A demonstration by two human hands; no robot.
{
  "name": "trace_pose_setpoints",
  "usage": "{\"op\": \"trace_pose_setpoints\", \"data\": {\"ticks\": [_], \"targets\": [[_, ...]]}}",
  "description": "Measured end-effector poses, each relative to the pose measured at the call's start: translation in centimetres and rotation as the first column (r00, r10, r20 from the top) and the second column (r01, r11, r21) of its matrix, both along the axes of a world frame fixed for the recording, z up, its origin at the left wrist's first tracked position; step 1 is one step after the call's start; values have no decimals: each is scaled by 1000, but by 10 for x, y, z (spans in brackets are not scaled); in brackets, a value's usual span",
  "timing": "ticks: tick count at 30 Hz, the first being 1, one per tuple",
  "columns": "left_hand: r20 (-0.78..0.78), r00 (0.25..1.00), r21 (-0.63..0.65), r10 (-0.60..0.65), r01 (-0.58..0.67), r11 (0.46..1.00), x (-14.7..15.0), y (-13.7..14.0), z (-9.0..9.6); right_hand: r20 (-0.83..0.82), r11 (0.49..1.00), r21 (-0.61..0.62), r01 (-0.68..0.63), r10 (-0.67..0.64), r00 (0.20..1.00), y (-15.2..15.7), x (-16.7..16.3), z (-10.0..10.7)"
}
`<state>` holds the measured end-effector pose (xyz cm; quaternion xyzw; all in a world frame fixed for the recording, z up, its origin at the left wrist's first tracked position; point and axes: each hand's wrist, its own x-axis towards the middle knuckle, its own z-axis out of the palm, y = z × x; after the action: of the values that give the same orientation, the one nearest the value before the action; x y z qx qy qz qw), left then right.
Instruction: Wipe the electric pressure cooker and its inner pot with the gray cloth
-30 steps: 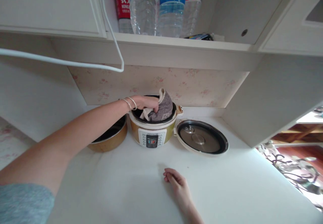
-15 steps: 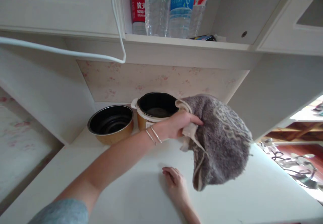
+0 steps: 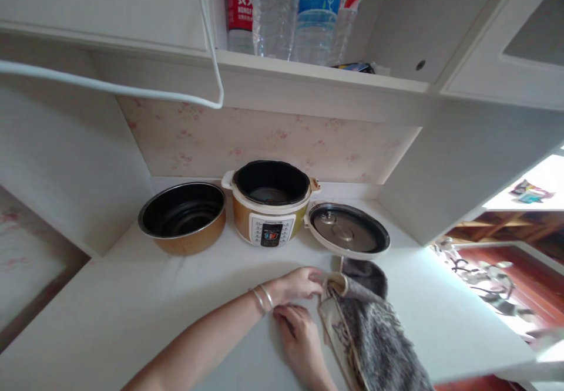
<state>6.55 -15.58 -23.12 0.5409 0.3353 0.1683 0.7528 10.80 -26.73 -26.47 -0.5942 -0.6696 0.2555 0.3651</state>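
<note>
A grey-brown patterned towel [image 3: 374, 320] with a pale edge lies crumpled on the right of the white tabletop, running out of the bottom of the view. My left hand [image 3: 302, 283], with two bangles at the wrist, is at the towel's left edge. Its fingers are bent and a little apart, with nothing visible between them; whether a fingertip touches the cloth I cannot make out. Just below it, my right hand [image 3: 302, 338] rests on the tabletop, loosely curled and holding nothing, the thumb apart from the fingers.
Behind my hands stands an uncovered electric cooker [image 3: 271, 221], with a gold pot [image 3: 194, 244] on its left and a round lid [image 3: 348, 232] lying inner side up on its right. Overhead are a shelf [image 3: 308, 71] with several plastic bottles and a hanging white cable [image 3: 132, 90].
The towel, held up in my left hand before, now lies on the tabletop. My left hand has come down and drawn back beside my right hand. The lid and cooker front have come into view.
</note>
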Motion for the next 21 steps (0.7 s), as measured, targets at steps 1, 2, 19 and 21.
{"op": "trace_pose_setpoints", "data": {"ticks": [1, 2, 19, 21], "targets": [[-34, 997, -32, 76, -77, 997, -21, 0, -4, 0, 1000, -1, -10, 10, 1000, 1, 0, 0], [-63, 988, -60, 142, -146, 987, -42, -2, -7, 0, 1000, -5, -20, 20, 1000, 1, 0, 0], [38, 747, -156, 664, -652, 742, -204, -47, 3, -351, 923, -302, -237, 124, 928, 59, -56, 59], [23, 618, -14, 786, -786, 618, -231, -39, 12, -344, 936, -248, -250, 156, 926, 75, -69, 78]]}}
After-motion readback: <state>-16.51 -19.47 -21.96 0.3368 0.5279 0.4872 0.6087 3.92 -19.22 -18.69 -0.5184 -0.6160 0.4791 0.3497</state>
